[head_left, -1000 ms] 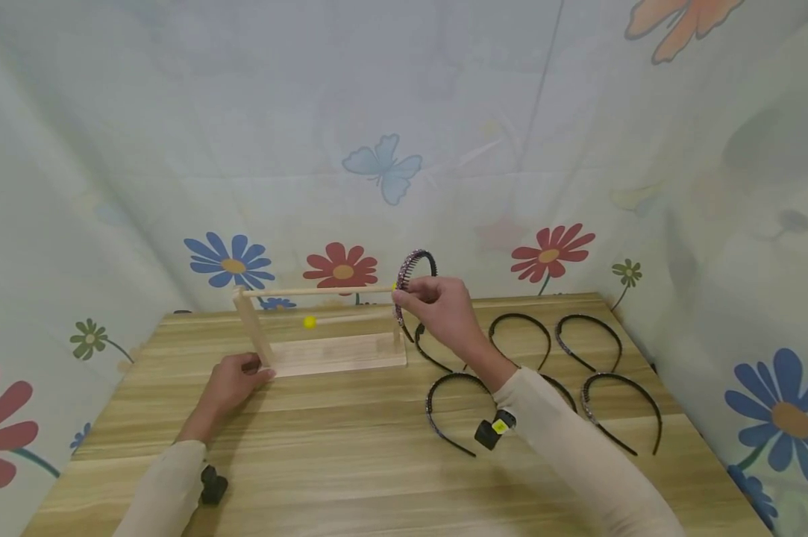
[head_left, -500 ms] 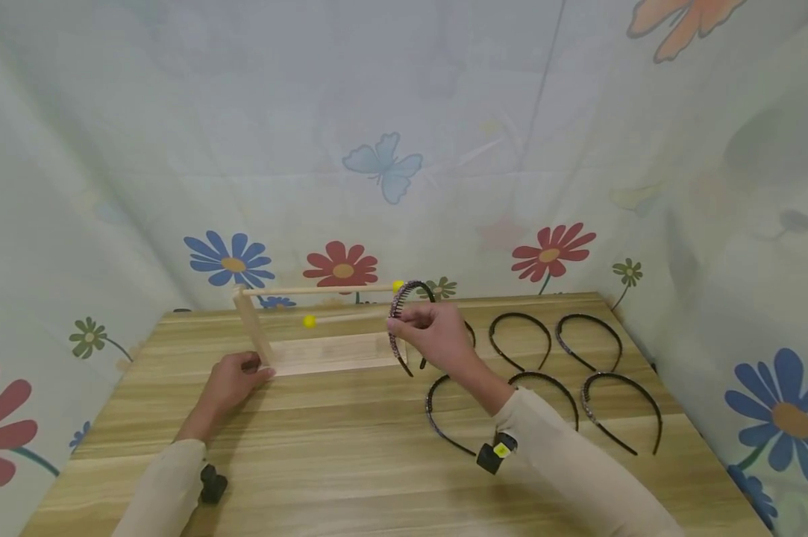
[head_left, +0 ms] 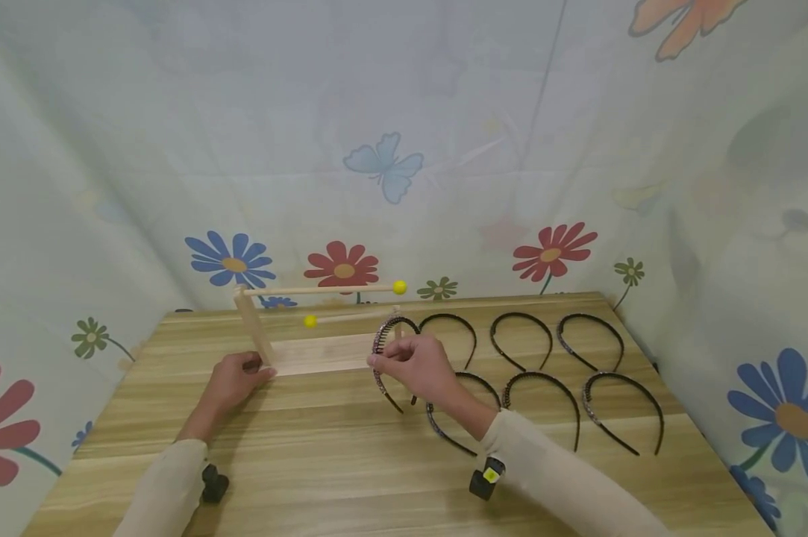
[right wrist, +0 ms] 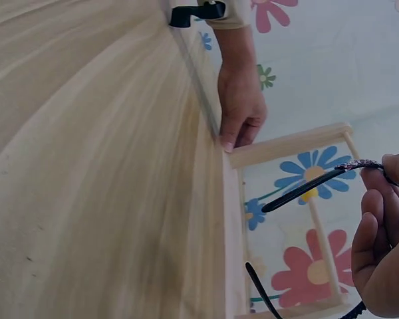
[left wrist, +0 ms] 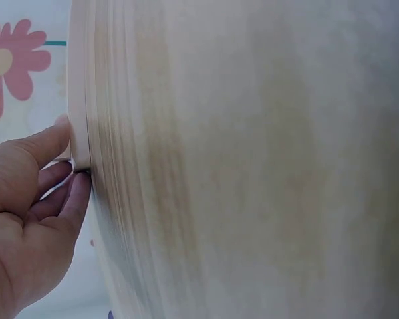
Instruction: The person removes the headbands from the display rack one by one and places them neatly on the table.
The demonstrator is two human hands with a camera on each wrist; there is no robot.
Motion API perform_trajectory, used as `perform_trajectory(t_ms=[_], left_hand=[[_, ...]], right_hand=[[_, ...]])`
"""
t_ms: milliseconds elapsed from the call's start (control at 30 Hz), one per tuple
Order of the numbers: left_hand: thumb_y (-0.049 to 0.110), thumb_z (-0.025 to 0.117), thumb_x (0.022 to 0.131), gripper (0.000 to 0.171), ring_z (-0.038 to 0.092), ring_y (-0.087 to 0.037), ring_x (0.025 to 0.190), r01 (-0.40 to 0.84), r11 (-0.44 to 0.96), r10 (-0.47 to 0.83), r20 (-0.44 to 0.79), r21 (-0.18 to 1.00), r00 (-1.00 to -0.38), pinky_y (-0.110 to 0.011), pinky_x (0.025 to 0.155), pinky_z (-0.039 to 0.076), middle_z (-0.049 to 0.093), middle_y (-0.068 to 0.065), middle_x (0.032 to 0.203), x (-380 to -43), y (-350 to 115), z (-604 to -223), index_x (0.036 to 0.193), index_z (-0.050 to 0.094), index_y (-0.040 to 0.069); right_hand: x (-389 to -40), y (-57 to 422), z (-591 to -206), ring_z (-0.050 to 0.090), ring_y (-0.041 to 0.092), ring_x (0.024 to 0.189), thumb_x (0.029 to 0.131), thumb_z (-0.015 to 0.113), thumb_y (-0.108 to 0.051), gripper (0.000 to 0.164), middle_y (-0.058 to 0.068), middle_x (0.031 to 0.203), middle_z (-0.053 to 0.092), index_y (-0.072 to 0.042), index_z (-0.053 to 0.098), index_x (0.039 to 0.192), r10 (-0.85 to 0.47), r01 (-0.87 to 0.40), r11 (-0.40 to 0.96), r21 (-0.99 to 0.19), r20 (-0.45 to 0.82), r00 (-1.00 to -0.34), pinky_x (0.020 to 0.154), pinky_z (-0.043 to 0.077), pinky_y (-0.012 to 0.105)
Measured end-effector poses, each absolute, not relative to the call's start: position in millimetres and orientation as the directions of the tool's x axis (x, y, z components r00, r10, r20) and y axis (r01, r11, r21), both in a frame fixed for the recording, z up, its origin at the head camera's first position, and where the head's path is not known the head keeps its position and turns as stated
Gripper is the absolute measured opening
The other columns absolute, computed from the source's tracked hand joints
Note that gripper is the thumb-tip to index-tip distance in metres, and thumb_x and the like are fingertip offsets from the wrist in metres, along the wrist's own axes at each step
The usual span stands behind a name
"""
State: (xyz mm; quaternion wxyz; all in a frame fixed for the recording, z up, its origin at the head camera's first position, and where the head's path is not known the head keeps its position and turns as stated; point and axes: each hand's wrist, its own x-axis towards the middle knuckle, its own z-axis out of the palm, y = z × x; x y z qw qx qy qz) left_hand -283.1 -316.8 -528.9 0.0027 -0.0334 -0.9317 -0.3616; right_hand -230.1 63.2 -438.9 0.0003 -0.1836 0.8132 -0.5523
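A pale wooden rack (head_left: 254, 326) stands on the table, with two horizontal rods that each end in a yellow ball. At its near left corner my left hand (head_left: 236, 384) grips the base; in the left wrist view the thumb and fingers pinch the base's end (left wrist: 79, 100). My right hand (head_left: 425, 368) pinches a black toothed headband (head_left: 379, 344) by its glittery side. It is held upright, legs pointing down, in front of the rack's right end and below the upper rod (head_left: 323, 290). In the right wrist view one leg of the headband (right wrist: 302, 191) crosses before the rack.
Several more black headbands lie in two rows on the right of the table (head_left: 309, 462), among them one at the far right front (head_left: 621, 375) and one at the back (head_left: 521, 315). A flowered cloth (head_left: 444, 201) hangs behind the table and at both sides.
My right hand has moved down and a little left, bringing the headband from beside the upper rod's ball end to low in front of the base. The left hand stays put.
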Motion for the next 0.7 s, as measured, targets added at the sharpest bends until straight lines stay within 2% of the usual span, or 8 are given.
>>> perform_trajectory(t_ms=[267,533,700], left_hand=[[0.020,0.071,0.098,0.049,0.064,-0.045,0.119,0.054,0.737,0.054,0.021,0.673,-0.998,-0.054,0.096,0.055,0.063,-0.032,0.130,-281.0,-316.5,-528.5,0.132,0.059,-0.014],[0.019,0.072,0.098,0.049,0.064,-0.045,0.118,0.061,0.733,0.058,0.027,0.677,-0.998,-0.053,0.095,0.056,0.063,-0.033,0.129,-280.5,-316.9,-527.9,0.131,0.059,-0.014],[0.019,0.071,0.098,0.049,0.064,-0.045,0.118,0.056,0.732,0.057,0.021,0.679,-0.998,-0.053,0.096,0.055,0.063,-0.032,0.129,-282.0,-316.5,-528.2,0.132,0.059,-0.014]], right_hand=[[-223.2,56.0,-456.6,0.070,0.013,0.072,0.090,0.080,-0.034,0.020,-0.005,0.079,0.076,-0.015,0.080,0.083,-0.332,-0.289,0.296,-0.910,0.186,-0.925,0.056,0.052,0.026],[-218.3,48.7,-467.7,0.069,0.009,0.071,0.088,0.081,-0.039,0.022,-0.009,0.078,0.075,-0.018,0.080,0.080,-0.310,-0.228,0.334,-0.914,0.121,-0.943,0.056,0.051,0.024],[-215.0,45.7,-470.2,0.062,0.006,0.062,0.089,0.081,-0.034,0.020,-0.006,0.074,0.075,-0.019,0.080,0.075,-0.302,-0.206,0.362,-0.909,0.094,-0.949,0.050,0.043,0.020]])
